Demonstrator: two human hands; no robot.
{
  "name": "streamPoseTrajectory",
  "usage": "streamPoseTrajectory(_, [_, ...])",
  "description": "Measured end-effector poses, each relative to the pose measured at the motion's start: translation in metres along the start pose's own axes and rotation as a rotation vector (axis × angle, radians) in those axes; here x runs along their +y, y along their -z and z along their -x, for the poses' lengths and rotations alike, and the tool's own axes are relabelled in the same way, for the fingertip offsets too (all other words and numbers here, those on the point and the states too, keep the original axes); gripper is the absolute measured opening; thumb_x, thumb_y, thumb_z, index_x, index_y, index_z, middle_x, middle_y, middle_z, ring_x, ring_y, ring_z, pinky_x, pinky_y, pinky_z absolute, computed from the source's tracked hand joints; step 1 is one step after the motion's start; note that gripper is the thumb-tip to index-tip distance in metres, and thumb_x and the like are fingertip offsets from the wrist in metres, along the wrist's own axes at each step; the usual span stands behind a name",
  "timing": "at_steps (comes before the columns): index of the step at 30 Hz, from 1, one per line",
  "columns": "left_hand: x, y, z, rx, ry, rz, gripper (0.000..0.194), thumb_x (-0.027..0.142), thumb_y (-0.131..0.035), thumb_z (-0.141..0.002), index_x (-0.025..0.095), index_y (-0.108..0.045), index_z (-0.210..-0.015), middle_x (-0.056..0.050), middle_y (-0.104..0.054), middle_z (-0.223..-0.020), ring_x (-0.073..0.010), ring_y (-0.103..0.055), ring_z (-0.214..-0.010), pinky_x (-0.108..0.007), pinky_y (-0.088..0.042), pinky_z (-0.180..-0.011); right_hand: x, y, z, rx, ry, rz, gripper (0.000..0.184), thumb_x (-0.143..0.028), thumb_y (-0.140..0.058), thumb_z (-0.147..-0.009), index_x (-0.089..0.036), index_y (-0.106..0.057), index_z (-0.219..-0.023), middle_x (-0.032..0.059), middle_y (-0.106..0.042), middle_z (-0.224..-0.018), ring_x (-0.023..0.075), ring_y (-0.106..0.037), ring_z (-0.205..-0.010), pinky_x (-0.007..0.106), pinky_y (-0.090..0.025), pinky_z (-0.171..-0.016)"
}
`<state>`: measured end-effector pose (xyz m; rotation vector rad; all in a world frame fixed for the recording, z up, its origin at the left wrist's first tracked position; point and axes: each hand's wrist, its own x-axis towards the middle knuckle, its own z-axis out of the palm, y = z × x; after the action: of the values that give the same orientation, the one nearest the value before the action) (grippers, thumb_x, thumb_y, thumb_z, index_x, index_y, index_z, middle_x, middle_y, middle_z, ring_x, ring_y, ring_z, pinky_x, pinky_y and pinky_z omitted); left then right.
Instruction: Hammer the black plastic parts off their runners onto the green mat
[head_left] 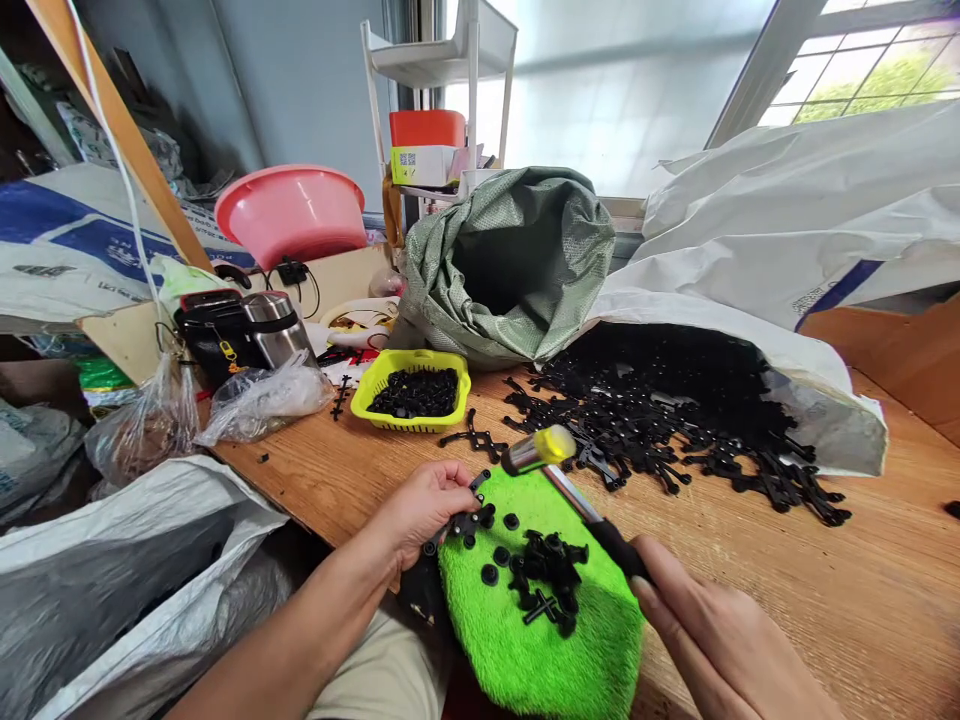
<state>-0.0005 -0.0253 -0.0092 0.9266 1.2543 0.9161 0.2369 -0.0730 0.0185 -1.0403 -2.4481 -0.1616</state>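
My right hand (697,610) is wrapped round the black grip of a hammer (577,500). Its yellow-and-black head is raised over the far edge of a bright green cloth (585,660). My left hand (435,505) pinches a black plastic part (466,522) at the left side of the cloth; the fingers hide some of it. Several small round black caps (490,574) lie beside that part. To their right sits a pile of black plastic pieces (551,565), with a cross-shaped piece (541,606) at its near side.
A yellow basket (360,402) holds small black parts. Many branched black parts (637,430) spill from a white sack (862,420) at the right. Behind stands an open green woven sack (442,260). A steel flask (277,330) and a plastic bag (262,400) are at the left.
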Motion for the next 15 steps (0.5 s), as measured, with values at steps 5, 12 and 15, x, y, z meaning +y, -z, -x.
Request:
streamPoseTrajectory(5, [-0.001,0.0,0.0,-0.005,-0.005,0.004,0.019,0.023,-0.058,-0.05,0.017,-0.044,-0.062,0.009,-0.042,-0.043,-0.002,-0.028,-0.032,-0.013,-0.017,-0.03,0.001,-0.008,0.009,-0.043,0.01,0.023,0.026,-0.023,-0.017,-0.098,-0.02,-0.043,-0.098,-0.0046,-0.055,-0.056,0.0143,-0.055,-0.042,0.023,-0.038,-0.039])
streamPoseTrajectory(12, [-0.002,0.001,0.001,-0.009,0.011,0.034,0.02,0.019,-0.06,-0.05,0.016,-0.045,-0.063,0.008,-0.046,-0.043,-0.0021,-0.032,-0.032,-0.013,-0.02,-0.031,0.004,-0.016,0.013,-0.108,-0.075,0.0,0.028,-0.024,-0.021,-0.097,-0.022,-0.046,-0.086,-0.0044,-0.054,-0.052,0.0172,-0.055,-0.04,0.027,-0.035,-0.035])
streamPoseTrajectory(15, [-0.001,0.003,0.002,-0.032,0.019,0.102,0.026,0.023,-0.067,-0.052,0.015,-0.047,-0.067,0.006,-0.051,-0.048,-0.0033,-0.039,-0.035,-0.013,-0.027,-0.033,0.004,-0.006,0.017,0.019,-0.206,-0.156,0.031,-0.036,-0.023,-0.098,-0.024,-0.048,-0.083,0.0005,-0.064,-0.069,0.0184,-0.062,-0.059,0.023,-0.043,-0.042])
